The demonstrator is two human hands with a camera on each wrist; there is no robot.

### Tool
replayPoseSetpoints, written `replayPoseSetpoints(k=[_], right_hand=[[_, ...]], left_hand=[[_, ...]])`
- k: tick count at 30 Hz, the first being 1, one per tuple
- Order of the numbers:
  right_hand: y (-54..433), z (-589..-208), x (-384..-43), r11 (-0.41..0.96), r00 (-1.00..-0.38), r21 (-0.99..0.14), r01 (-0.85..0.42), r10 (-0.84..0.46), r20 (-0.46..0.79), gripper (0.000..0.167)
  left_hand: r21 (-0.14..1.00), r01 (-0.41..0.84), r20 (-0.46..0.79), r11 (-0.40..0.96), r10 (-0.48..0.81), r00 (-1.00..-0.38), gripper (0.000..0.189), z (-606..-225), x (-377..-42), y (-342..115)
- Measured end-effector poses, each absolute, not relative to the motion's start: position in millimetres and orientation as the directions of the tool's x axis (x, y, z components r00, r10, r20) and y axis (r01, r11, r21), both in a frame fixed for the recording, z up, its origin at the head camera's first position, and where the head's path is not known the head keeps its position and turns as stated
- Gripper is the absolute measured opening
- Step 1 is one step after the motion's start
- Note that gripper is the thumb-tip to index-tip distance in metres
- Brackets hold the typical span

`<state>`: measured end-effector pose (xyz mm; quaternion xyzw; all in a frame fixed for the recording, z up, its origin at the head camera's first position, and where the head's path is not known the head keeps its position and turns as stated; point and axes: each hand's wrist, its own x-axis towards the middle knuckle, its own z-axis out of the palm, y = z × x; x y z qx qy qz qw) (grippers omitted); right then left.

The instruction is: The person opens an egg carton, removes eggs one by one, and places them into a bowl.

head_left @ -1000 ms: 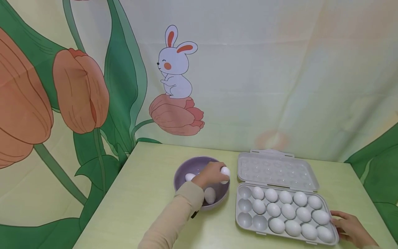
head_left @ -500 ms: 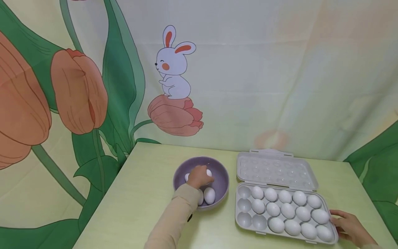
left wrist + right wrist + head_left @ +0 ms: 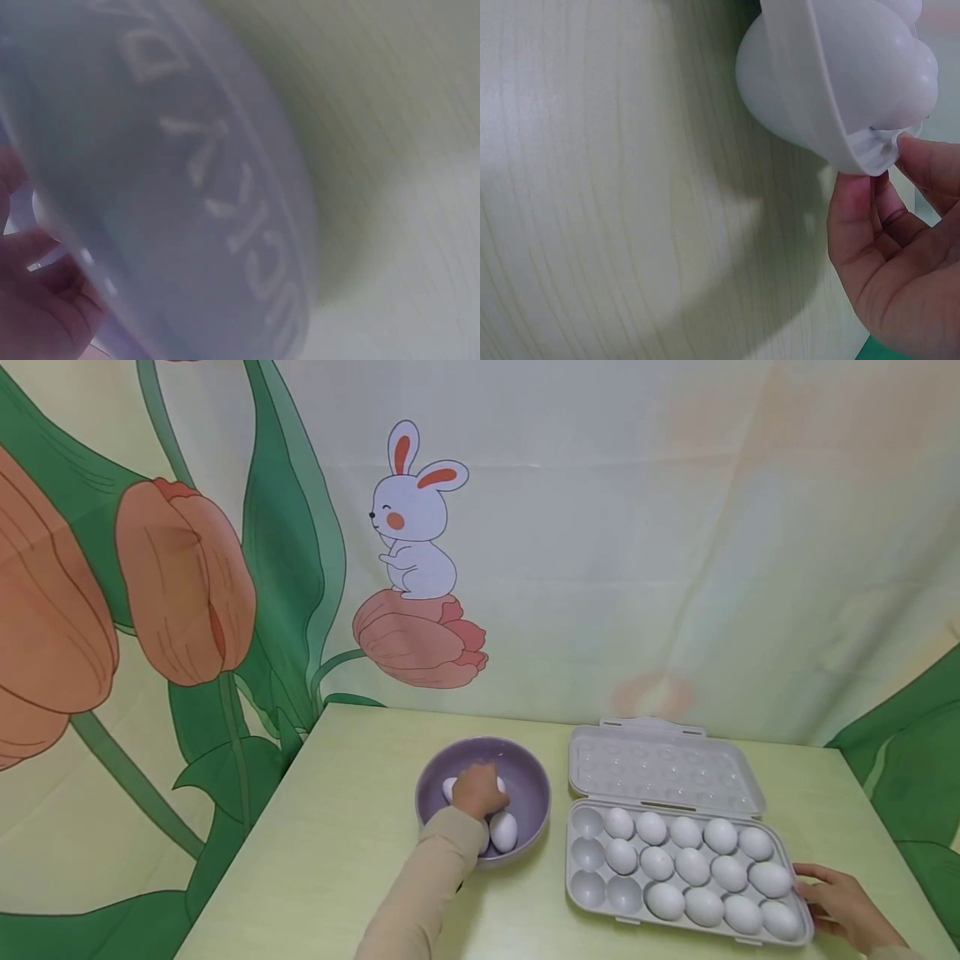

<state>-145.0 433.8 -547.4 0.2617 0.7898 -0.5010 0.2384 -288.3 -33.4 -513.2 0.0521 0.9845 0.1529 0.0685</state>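
Observation:
My left hand (image 3: 478, 792) is down inside the purple bowl (image 3: 534, 777), its fingers curled about a white egg (image 3: 501, 786) that it partly hides. Other eggs lie in the bowl, one in plain view (image 3: 503, 832) near the front wall. In the left wrist view the bowl's lettered outside (image 3: 172, 172) covers much of the hand's work. At the right, my right hand (image 3: 847, 906) grips the end of a grey egg carton (image 3: 626, 893). The right wrist view has thumb and fingers pinching the carton's rim (image 3: 832, 142).
Rows of white eggs (image 3: 692, 866) fill most of the carton, with several vacant cups at its left end. Its lid (image 3: 660, 768) lies folded back toward the printed curtain (image 3: 570, 610). Bowl and carton stand apart on the pale wooden table (image 3: 337, 802).
My left hand has moved left and down into the bowl with the egg, from above the bowl's right side. My right hand has stayed at the carton's end.

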Motion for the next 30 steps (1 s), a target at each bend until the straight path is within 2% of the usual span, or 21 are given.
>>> replayPoseSetpoints(k=[11,30], right_hand=[[436,-550,-144,0.354,-0.761,-0.683,0.639,0.168,-0.626,0.062],[436,-551,-145,0.346,-0.758,-0.681,0.645,0.179,-0.627,0.059]], left_hand=[[0.243,0.106,-0.152,0.964,0.146,-0.977,0.022,-516,-289,-31],[0.259,0.110,-0.163,0.960,0.155,-0.974,0.020,-518,-287,-29]])
